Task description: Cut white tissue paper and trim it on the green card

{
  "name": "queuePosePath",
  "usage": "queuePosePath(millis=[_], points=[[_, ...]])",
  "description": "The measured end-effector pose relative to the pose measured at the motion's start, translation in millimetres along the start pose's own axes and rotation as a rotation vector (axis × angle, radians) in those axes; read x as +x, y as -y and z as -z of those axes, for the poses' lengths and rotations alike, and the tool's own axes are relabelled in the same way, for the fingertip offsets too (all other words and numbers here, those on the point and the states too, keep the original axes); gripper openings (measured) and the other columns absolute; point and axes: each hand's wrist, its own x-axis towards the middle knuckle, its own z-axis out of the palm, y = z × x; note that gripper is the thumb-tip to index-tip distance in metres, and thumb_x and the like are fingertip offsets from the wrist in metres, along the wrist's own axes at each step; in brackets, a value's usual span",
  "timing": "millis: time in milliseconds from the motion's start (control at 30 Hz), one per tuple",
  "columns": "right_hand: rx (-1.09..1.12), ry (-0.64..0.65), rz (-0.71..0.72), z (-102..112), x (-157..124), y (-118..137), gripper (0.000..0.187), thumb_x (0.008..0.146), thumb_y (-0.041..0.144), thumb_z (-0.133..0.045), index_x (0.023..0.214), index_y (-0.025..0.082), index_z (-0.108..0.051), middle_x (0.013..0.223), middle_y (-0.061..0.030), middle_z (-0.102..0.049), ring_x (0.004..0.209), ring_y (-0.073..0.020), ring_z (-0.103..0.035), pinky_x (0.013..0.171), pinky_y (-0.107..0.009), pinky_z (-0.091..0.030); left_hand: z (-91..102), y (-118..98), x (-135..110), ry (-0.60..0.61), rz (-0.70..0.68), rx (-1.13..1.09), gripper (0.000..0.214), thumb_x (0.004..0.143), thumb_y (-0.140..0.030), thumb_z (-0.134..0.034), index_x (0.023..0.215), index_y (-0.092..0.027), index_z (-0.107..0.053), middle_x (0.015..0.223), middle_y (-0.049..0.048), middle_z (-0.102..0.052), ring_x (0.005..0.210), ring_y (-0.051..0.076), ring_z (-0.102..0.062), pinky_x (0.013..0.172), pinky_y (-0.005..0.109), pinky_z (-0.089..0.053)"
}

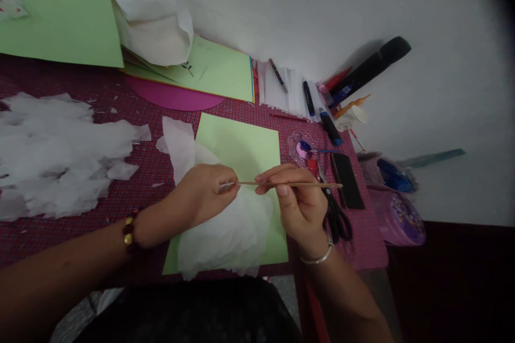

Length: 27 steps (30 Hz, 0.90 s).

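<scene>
My right hand (295,198) pinches a thin wooden stick (317,185) that lies level, its tip pointing left. My left hand (205,193) is closed at that tip, pinching a small piece of white tissue paper (224,186) against it. Both hands hover over a light green sheet (241,150) lying on the red checked tablecloth (153,171). More white tissue paper (229,236) lies on the sheet under my hands.
A heap of torn tissue (52,155) covers the left. Black scissors (336,214), a black block (348,179), a paint palette (303,147), markers (330,126) and a purple tub (400,220) crowd the right edge. Green and pink sheets (213,67) lean at the back wall.
</scene>
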Motion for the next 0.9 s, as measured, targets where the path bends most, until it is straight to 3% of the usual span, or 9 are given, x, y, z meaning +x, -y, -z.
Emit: queuePosePath(millis=[400, 900], points=[[-0.041, -0.023, 0.024, 2.2, 0.9, 0.3, 0.018, 0.096, 0.013, -0.051, 0.103, 0.022, -0.065, 0.094, -0.0027, -0.07, 0.076, -0.0124, -0.068, 0.068, -0.031, -0.057, 2.1, 1.4, 1.2, -0.023, 0.059, -0.088, 0.023, 0.084, -0.026, -0.052, 0.073, -0.016, -0.07, 0.058, -0.0018, -0.061, 0.052, 0.009, -0.049, 0.055, 0.023, -0.032], [0.107, -0.062, -0.038, 0.8, 0.3, -4.3, 0.017, 0.097, 0.015, -0.051, 0.104, 0.023, -0.064, 0.096, -0.002, -0.067, 0.072, -0.0111, -0.068, 0.063, -0.029, -0.059, 1.8, -4.7, 2.6, -0.006, 0.082, -0.086, 0.024, 0.083, -0.027, -0.051, 0.07, -0.016, -0.068, 0.057, -0.0014, -0.059, 0.052, 0.009, -0.049, 0.054, 0.023, -0.031]])
